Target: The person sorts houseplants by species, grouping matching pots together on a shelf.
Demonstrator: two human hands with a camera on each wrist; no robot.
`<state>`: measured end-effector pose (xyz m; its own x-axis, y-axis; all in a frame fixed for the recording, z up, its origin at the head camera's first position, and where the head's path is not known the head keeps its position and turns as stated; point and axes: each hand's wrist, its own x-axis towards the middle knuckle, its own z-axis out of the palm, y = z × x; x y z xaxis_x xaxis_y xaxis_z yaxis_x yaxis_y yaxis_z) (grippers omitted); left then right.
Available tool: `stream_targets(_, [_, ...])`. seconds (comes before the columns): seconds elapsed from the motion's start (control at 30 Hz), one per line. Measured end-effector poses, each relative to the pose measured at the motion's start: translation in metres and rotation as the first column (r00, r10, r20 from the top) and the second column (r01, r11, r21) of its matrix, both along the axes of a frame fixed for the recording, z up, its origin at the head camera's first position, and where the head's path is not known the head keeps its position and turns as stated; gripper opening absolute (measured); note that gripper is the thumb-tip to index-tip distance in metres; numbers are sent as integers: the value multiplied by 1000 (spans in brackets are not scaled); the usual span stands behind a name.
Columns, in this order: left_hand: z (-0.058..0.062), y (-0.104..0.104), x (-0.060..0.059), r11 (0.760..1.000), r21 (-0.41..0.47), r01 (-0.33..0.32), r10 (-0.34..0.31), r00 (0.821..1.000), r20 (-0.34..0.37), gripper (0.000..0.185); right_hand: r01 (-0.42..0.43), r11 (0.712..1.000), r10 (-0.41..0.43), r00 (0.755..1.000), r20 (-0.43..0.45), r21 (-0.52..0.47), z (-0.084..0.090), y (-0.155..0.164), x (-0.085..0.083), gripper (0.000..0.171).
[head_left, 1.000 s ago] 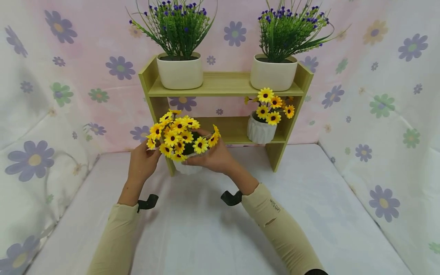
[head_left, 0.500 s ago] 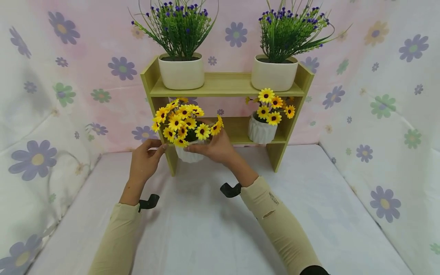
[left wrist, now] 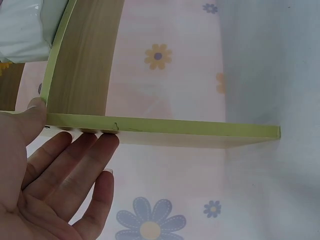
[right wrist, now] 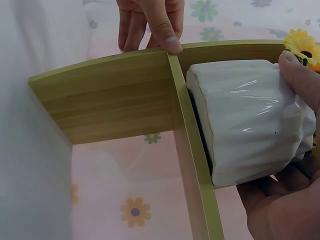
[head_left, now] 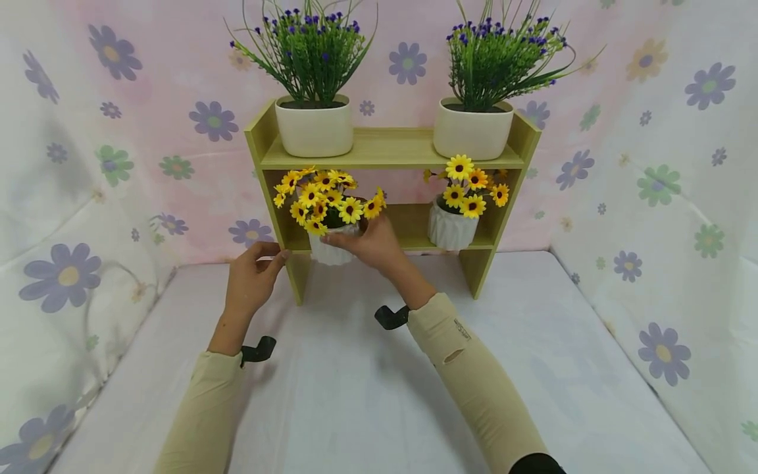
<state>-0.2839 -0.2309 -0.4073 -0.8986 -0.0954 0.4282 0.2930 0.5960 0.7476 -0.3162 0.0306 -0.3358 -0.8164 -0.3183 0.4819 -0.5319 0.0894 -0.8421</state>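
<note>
My right hand (head_left: 362,245) grips a white ribbed pot (head_left: 329,253) of yellow daisies (head_left: 324,196) at the left end of the wooden shelf's (head_left: 391,149) lower board. The right wrist view shows the pot (right wrist: 245,120) close against the left side panel (right wrist: 115,95), with my right hand (right wrist: 280,205) wrapped round its far side. I cannot tell whether the pot rests on the board. My left hand (head_left: 260,266) pinches the front edge of that panel. In the left wrist view the left hand (left wrist: 60,170) has its thumb on the edge and its fingers flat on the outer face (left wrist: 85,65).
A second white pot of yellow daisies (head_left: 451,228) stands at the right of the lower board. Two cream planters (head_left: 314,129) (head_left: 472,129) with green and purple plants sit on top. The shelf stands on a white cloth (head_left: 355,395); flowered fabric hangs behind and at both sides.
My right hand has lifted the daisy pot up and back to the lower board. My left hand let go of the pot and took hold of the shelf's left panel.
</note>
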Motion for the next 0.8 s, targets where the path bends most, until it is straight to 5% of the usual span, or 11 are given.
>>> stream_targets(0.47, [0,0,-1,1000,-3,0,0,1000,-4,41,134,990,-139,980,143,46,1,-17,-6,76])
stream_targets(0.8, [0,1,1,1000,-11,-3,3,1000,-12,40,141,990,-142,985,95,15,1,-29,-11,83])
